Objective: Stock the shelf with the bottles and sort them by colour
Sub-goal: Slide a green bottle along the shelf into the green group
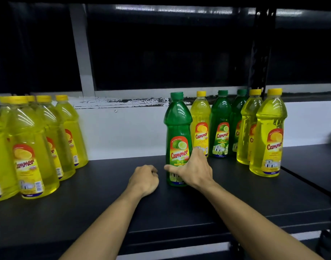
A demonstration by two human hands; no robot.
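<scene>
A green lime bottle (pixel 177 128) stands upright on the black shelf (pixel 114 199), near the middle. My right hand (pixel 193 169) is wrapped around its lower part, thumb to the left. My left hand (pixel 145 179) rests on the shelf just left of that bottle, fingers curled into a loose fist, holding nothing. Several yellow bottles (pixel 31 151) stand grouped at the far left. Behind and to the right is a mixed row: a yellow bottle (pixel 200 117), two green ones (pixel 220 119), and two more yellow ones (pixel 269 132) at the right.
A white back wall (pixel 127 132) runs behind the shelf, with a dark window and a white post (pixel 82 53) above it. A black upright (pixel 260 49) stands at the right. A seam (pixel 307 182) divides the shelf board near the right end.
</scene>
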